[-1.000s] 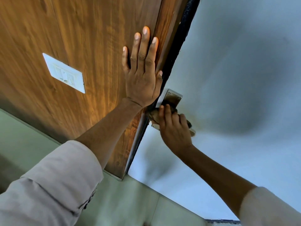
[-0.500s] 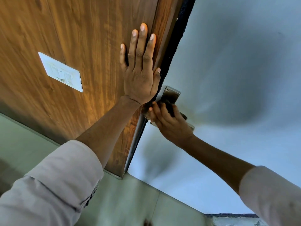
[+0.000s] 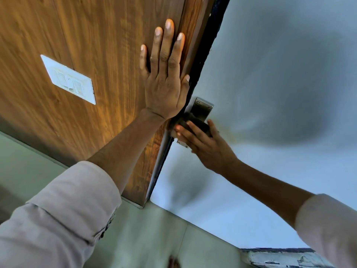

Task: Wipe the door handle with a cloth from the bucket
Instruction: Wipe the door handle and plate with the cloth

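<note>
A metal door handle plate [image 3: 201,109] sits on the pale grey door [image 3: 280,74], close to its dark edge. A dark cloth [image 3: 195,121] is wrapped over the lever, which is hidden beneath it. My right hand [image 3: 206,146] presses the cloth against the handle with fingers spread along it. My left hand [image 3: 164,80] lies flat, fingers apart, on the wooden panel [image 3: 96,45] just left of the door edge, holding nothing. The bucket is out of view.
A white switch plate [image 3: 68,79] is set in the wooden panel to the left. A pale green tiled floor [image 3: 144,238] lies below. A chipped ledge [image 3: 280,258] shows at the bottom right. A foot [image 3: 173,263] peeks in at the bottom edge.
My right hand has slid down and right along the handle with the cloth, its fingers uncurling from a grip to a flatter press. My left hand stays flat on the wood.
</note>
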